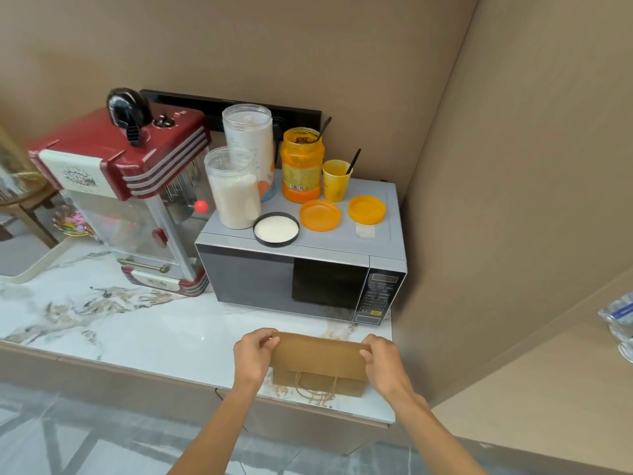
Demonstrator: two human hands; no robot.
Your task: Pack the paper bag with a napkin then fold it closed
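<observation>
Fingers point(271, 341) of left hand point(255, 354) pinching upper-left corner of brown paper bag point(318, 358); right hand point(383, 359) pinching upper-right corner likewise. Top flap bent over toward camera, twine handles point(317, 389) lying below fold. Bag flat on marble desk point(137, 323), near front edge, just in front of microwave point(301, 279). Jars, orange lids atop microwave; red popcorn machine point(126, 186) at left. Napkin not discernible.
</observation>
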